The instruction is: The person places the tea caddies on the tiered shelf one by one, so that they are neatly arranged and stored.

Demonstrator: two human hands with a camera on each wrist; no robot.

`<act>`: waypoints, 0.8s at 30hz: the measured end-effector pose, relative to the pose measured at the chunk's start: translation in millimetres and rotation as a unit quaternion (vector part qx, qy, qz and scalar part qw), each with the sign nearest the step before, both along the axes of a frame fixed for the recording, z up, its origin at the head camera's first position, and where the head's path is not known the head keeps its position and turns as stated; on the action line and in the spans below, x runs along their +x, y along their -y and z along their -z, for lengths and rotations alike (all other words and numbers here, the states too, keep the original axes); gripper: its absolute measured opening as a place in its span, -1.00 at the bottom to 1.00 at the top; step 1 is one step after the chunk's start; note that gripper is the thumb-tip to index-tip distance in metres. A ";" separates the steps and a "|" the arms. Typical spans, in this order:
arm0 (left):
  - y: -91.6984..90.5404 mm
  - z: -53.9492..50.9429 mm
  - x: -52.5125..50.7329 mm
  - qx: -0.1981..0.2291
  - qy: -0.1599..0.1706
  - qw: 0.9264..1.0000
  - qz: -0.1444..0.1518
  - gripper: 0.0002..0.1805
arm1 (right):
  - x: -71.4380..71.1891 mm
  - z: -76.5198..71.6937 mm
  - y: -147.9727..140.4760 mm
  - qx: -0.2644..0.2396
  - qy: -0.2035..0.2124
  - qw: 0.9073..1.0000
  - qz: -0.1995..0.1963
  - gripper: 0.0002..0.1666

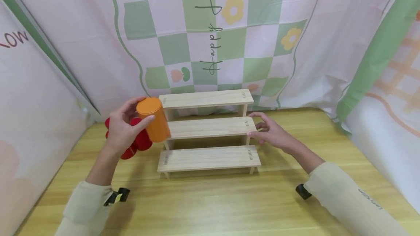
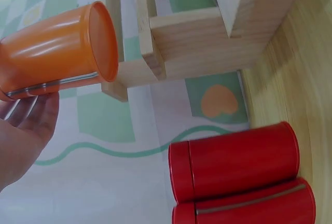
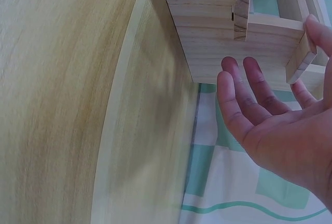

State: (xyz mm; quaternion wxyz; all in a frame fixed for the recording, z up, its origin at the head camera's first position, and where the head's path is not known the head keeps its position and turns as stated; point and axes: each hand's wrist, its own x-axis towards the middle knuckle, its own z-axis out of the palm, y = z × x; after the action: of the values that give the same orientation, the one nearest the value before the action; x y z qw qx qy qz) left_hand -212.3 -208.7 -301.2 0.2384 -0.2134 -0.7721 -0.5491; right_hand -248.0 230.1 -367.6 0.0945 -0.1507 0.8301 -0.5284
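Observation:
My left hand (image 1: 122, 128) grips an orange cylindrical canister (image 1: 158, 125), thumb on the near side and fingers behind. The canister is raised and tilted, at the left end of a three-tier wooden display rack (image 1: 210, 127). In the left wrist view, the orange canister (image 2: 57, 47) shows its round end and a metallic seam, clear of the tabletop. My right hand (image 1: 273, 132) pinches the right end of the rack's middle board, thumb at the front edge and index finger at the back. Its other fingers (image 3: 236, 110) extend below, apart from the wood.
Several red canisters (image 1: 143, 140) stand grouped on the wooden table (image 1: 213, 203), left of the rack and partly behind my left hand. A checkered, flower-printed curtain (image 1: 200, 43) hangs behind the rack, and printed fabric (image 1: 36, 94) closes off the left side.

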 end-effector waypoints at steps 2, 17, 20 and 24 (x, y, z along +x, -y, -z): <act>-3.7 0.3 -1.1 0.004 -0.001 1.000 0.004 -0.40 | 0.1 0.1 0.1 -0.001 0.001 1.000 0.000 -0.15; -38.2 0.7 -13.6 0.023 -0.006 0.999 0.045 -0.39 | -0.5 2.0 0.6 -0.015 0.016 0.999 -0.023 -0.16; -45.5 -0.2 -15.0 0.021 -0.014 0.999 0.045 -0.37 | -0.5 1.8 0.6 -0.019 0.017 0.999 -0.027 -0.15; -54.8 -0.6 -16.9 0.024 -0.018 0.998 0.057 -0.39 | -0.6 1.7 0.4 -0.020 0.017 0.999 -0.032 -0.16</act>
State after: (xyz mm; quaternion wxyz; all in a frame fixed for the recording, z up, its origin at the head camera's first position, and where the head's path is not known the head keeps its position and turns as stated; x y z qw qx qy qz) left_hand -229.2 -153.9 -300.6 0.2261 -0.2612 -0.7406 -0.5764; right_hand -248.6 229.8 -369.3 0.1228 -0.1699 0.8122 -0.5445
